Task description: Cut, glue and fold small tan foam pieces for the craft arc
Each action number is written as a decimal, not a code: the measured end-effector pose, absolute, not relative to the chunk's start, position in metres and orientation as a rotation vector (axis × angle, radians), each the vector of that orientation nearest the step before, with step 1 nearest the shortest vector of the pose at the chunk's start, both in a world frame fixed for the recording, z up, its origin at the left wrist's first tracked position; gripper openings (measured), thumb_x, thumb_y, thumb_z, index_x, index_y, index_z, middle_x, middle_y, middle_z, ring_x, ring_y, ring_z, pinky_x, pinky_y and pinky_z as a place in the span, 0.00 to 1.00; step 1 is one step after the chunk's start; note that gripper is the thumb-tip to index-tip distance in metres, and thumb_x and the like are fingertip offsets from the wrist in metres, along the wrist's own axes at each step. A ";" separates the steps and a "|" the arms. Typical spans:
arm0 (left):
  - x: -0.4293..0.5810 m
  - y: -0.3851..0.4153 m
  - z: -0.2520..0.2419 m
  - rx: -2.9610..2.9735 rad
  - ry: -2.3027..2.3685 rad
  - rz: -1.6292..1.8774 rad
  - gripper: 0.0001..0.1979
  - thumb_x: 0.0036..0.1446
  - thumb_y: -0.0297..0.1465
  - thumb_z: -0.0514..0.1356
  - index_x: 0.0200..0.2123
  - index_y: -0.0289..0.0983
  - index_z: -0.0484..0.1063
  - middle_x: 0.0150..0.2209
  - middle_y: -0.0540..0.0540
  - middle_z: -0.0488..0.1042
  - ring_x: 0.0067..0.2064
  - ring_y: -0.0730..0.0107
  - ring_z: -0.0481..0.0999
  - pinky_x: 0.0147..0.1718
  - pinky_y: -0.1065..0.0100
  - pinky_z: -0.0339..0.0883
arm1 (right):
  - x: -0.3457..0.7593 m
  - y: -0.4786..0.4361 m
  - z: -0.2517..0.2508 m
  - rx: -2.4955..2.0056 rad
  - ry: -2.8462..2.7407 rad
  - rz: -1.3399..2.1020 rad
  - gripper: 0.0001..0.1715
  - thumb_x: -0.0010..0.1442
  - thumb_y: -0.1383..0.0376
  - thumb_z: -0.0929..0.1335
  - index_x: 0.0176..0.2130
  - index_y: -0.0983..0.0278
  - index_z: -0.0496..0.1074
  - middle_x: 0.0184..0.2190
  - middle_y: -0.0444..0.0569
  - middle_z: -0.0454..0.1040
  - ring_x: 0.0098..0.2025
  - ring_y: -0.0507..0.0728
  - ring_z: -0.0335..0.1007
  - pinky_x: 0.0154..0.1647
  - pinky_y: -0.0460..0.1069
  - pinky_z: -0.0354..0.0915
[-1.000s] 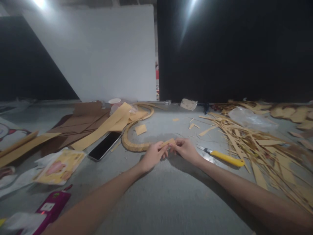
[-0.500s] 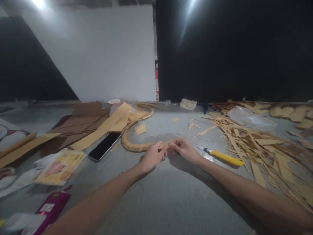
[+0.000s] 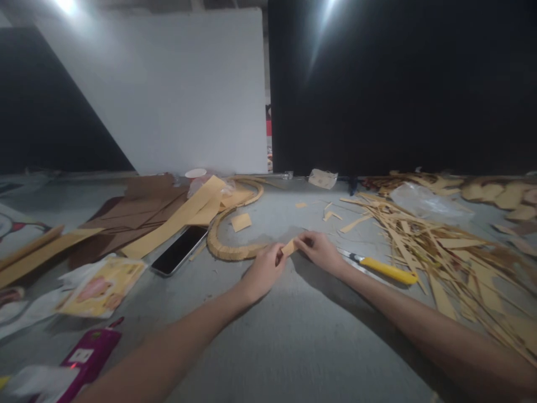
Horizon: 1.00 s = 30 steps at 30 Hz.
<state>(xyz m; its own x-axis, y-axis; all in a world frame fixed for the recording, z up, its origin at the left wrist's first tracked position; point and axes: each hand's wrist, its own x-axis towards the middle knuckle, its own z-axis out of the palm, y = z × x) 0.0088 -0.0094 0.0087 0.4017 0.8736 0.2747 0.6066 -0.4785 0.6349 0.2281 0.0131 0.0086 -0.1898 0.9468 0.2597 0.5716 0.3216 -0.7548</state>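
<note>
My left hand (image 3: 263, 271) and my right hand (image 3: 319, 249) meet over the grey table, both pinched on a small tan cardboard piece (image 3: 288, 247) held between their fingertips. The piece sits at the near end of a curved ribbed cardboard strip (image 3: 226, 249) that arcs away to the left and back. A yellow-handled utility knife (image 3: 380, 267) lies just right of my right wrist, blade pointing left.
A black phone (image 3: 179, 250) lies left of the curved strip. Long tan strips and brown sheets (image 3: 155, 215) cover the left side. A heap of thin offcuts (image 3: 444, 246) fills the right. A magenta packet (image 3: 88, 358) and printed packaging (image 3: 103, 285) lie near left.
The cardboard piece has shortened in view and tilted, and both hands have shifted slightly forward and closer over it. Nothing else on the table has moved.
</note>
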 end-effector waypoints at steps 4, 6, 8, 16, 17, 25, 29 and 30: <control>0.012 -0.020 0.010 2.624 1.211 0.834 0.19 0.71 0.23 0.54 0.62 0.35 0.69 0.58 0.36 0.74 0.60 0.52 0.73 0.61 0.50 0.69 | 0.230 0.016 0.001 -1.369 -1.908 0.616 0.16 0.70 0.58 0.67 0.35 0.62 0.79 0.30 0.48 0.81 0.31 0.57 0.74 0.33 0.49 0.60; 0.013 -0.023 0.013 2.774 1.148 0.741 0.19 0.72 0.22 0.53 0.62 0.34 0.69 0.59 0.35 0.74 0.62 0.51 0.72 0.63 0.48 0.69 | 0.230 0.015 0.000 -1.362 -1.923 0.587 0.16 0.70 0.58 0.68 0.34 0.62 0.80 0.30 0.48 0.82 0.31 0.57 0.74 0.34 0.49 0.61; 0.014 -0.025 0.015 2.846 1.131 0.625 0.18 0.72 0.22 0.52 0.61 0.32 0.70 0.57 0.35 0.75 0.61 0.51 0.73 0.62 0.49 0.70 | 0.229 0.015 -0.001 -1.360 -1.936 0.550 0.15 0.70 0.59 0.68 0.34 0.62 0.80 0.28 0.48 0.81 0.29 0.56 0.73 0.33 0.49 0.60; 0.019 -0.033 0.021 3.014 1.220 0.291 0.23 0.70 0.21 0.49 0.64 0.26 0.69 0.57 0.30 0.77 0.59 0.47 0.76 0.58 0.50 0.73 | 0.227 0.011 -0.001 -1.434 -2.007 0.307 0.07 0.69 0.63 0.71 0.38 0.61 0.80 0.35 0.48 0.81 0.38 0.58 0.76 0.44 0.52 0.58; 0.019 -0.034 0.022 3.034 1.223 0.265 0.23 0.70 0.21 0.48 0.65 0.26 0.68 0.58 0.29 0.76 0.60 0.48 0.76 0.58 0.50 0.73 | 0.227 0.011 -0.001 -1.442 -2.015 0.284 0.06 0.69 0.63 0.72 0.39 0.60 0.81 0.37 0.49 0.81 0.40 0.58 0.76 0.46 0.53 0.57; 0.019 -0.038 0.017 3.092 1.195 0.256 0.25 0.70 0.22 0.48 0.67 0.23 0.67 0.65 0.25 0.73 0.69 0.48 0.71 0.65 0.51 0.68 | 0.230 0.007 0.000 -1.457 -2.027 0.231 0.08 0.68 0.67 0.72 0.42 0.59 0.84 0.40 0.49 0.81 0.39 0.57 0.76 0.49 0.55 0.57; 0.018 -0.033 0.013 3.059 1.175 0.336 0.25 0.69 0.21 0.48 0.66 0.23 0.67 0.64 0.25 0.74 0.68 0.49 0.73 0.66 0.52 0.68 | 0.231 0.009 0.002 -1.442 -2.080 0.225 0.07 0.67 0.68 0.71 0.38 0.60 0.82 0.37 0.48 0.80 0.39 0.57 0.76 0.48 0.54 0.58; 0.018 -0.032 0.013 3.049 1.165 0.358 0.25 0.68 0.20 0.48 0.65 0.23 0.67 0.64 0.25 0.74 0.67 0.49 0.74 0.65 0.51 0.68 | 0.231 0.009 0.002 -1.442 -2.092 0.224 0.06 0.67 0.67 0.72 0.37 0.61 0.82 0.36 0.48 0.80 0.39 0.58 0.75 0.48 0.54 0.58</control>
<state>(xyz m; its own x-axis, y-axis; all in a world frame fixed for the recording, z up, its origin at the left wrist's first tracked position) 0.0179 -0.0317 0.0130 0.7260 0.6401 0.2514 0.6709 -0.7395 -0.0545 0.2315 0.0089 0.0020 -0.2454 0.8977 0.3660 0.7999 0.4008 -0.4466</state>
